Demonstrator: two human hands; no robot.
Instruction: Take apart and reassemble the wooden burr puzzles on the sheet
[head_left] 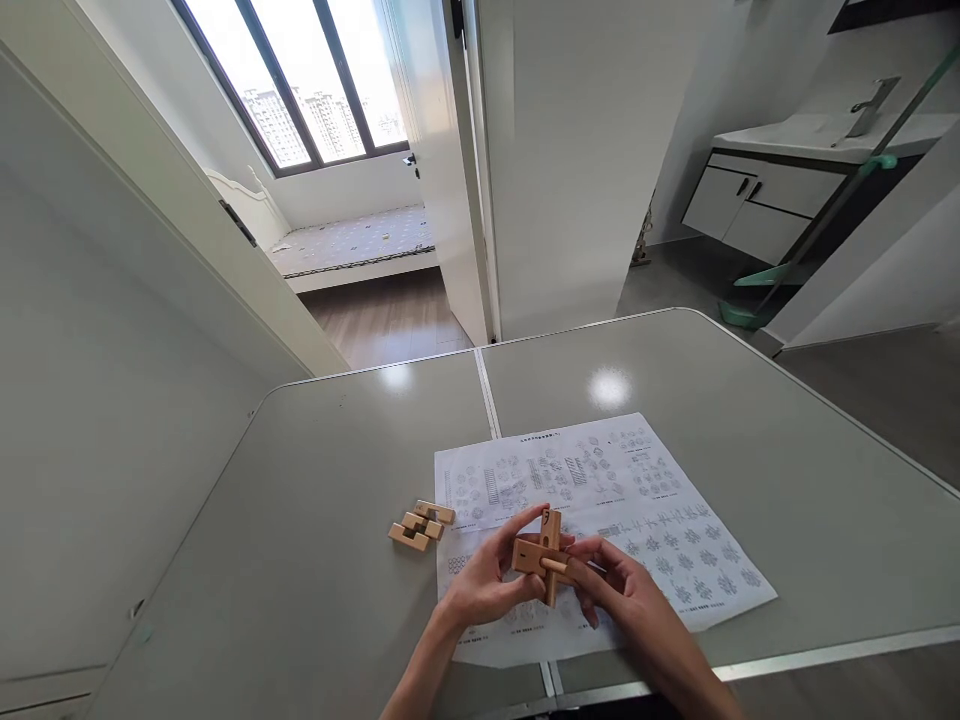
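A partly joined wooden burr puzzle point(530, 557), made of crossing light-brown notched bars, is held above a printed paper sheet point(600, 470). My left hand point(487, 580) grips it from the left, thumb below and fingers behind. From the right, my right hand point(619, 590) closes its fingers on a slim bar point(555, 566) of the puzzle that points toward it. One upright bar bears a dark mark near its top. Several loose notched wooden pieces point(415, 527) lie together on the table, left of my left hand. The fingertips behind the puzzle are partly hidden.
The grey-green table point(337, 490) has a metal seam across it and a pale edge strip. Small line drawings cover the sheet. Beyond stand an ajar door point(442, 180), a bed point(360, 240) and a washbasin cabinet point(765, 200). A white wall rises at the left.
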